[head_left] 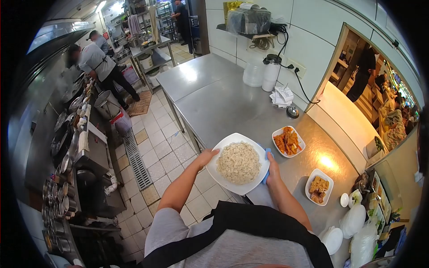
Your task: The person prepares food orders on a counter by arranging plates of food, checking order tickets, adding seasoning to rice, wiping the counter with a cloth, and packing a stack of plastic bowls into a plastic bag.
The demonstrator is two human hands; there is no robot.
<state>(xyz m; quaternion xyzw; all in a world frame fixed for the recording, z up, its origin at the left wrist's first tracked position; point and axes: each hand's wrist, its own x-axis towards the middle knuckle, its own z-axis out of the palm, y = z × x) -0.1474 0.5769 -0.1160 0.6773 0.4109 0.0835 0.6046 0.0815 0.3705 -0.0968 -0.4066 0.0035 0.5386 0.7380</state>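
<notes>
A white square plate (213, 172) heaped with pale rice (239, 163) is held between my two hands over the near edge of the steel table. My left hand (208, 158) grips its left rim. On the right side, my right hand (271, 169) holds the rim, with a blue cloth (267, 156) between hand and plate. Just right of the plate stands a white bowl of reddish-orange food (288, 141). Farther right and nearer to me is a second white bowl with browned pieces (319, 187).
The steel table (214, 102) bears a bell (292, 111), papers (281, 96) and plastic containers (254, 73). White dishes (353, 219) are stacked at the right. A serving window (353, 111) opens on the right. Co-workers (100, 67) stand by the stoves at left.
</notes>
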